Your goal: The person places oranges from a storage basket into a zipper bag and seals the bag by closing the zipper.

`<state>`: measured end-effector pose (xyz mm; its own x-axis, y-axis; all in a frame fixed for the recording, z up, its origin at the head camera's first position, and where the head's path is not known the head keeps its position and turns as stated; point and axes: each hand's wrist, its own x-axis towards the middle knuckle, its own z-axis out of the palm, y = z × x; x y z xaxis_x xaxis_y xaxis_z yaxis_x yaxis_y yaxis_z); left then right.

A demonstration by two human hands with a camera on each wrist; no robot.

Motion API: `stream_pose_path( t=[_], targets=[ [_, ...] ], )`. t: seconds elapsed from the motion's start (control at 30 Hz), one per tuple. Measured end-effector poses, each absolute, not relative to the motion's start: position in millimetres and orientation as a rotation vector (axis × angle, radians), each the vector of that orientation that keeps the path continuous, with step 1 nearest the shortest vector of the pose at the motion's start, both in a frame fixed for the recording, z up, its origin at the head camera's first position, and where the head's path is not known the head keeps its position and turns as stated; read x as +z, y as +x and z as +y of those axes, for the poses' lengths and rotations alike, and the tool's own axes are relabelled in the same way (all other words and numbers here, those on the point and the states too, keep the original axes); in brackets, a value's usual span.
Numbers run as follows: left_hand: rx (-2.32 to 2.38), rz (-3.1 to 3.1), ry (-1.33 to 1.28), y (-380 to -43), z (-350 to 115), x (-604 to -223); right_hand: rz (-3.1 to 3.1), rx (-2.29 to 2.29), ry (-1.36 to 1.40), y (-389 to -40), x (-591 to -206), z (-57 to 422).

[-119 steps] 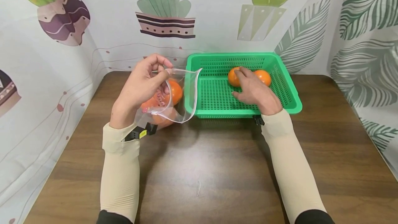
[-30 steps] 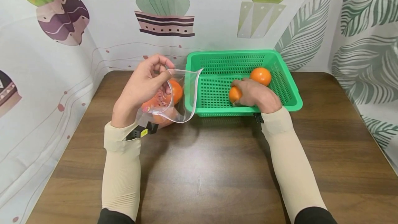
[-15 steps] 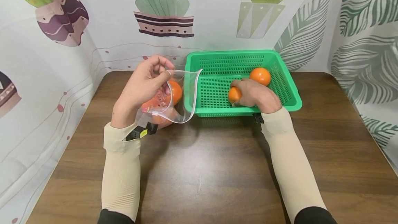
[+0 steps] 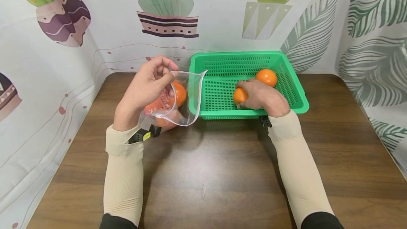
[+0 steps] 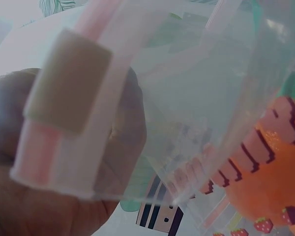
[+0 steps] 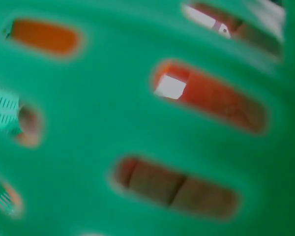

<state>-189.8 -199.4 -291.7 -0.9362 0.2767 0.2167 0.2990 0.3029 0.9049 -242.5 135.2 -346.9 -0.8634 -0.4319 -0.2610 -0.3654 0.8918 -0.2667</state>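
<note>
The left hand [image 4: 143,89] pinches a zip bag [image 4: 193,98], mouth facing right. The right hand [image 4: 262,94] grips a round orange fruit [image 4: 240,96]. Only the left wrist view shows printed strawberries [image 5: 264,225] clearly.

A white backdrop [image 4: 219,20] printed with potted cacti [image 4: 166,13] and large leaves [image 4: 372,70] hangs behind and beside a brown wood-grain table [image 4: 229,193]. A pale glare [image 4: 203,167] lights its middle.

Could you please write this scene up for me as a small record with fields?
Left grip: pinches the edge of the bag
Bag state: clear, zip-topped, mouth open
Bagged fruit: orange, exact count unclear
Right grip: curled round the near fruit, inside the basket
Far fruit: in the basket, not held
Basket: green, slotted
Table: brown, wood-look
</note>
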Motion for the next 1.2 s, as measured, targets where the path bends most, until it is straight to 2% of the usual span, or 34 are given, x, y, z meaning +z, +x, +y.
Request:
stream_pose_path(
  t=[1.2],
  targets=[
    [-1.773,-2.515,-0.551,-191.6,-200.6,-293.5,2.722,-0.315,-0.525,-230.0,-338.5,134.4]
  ],
)
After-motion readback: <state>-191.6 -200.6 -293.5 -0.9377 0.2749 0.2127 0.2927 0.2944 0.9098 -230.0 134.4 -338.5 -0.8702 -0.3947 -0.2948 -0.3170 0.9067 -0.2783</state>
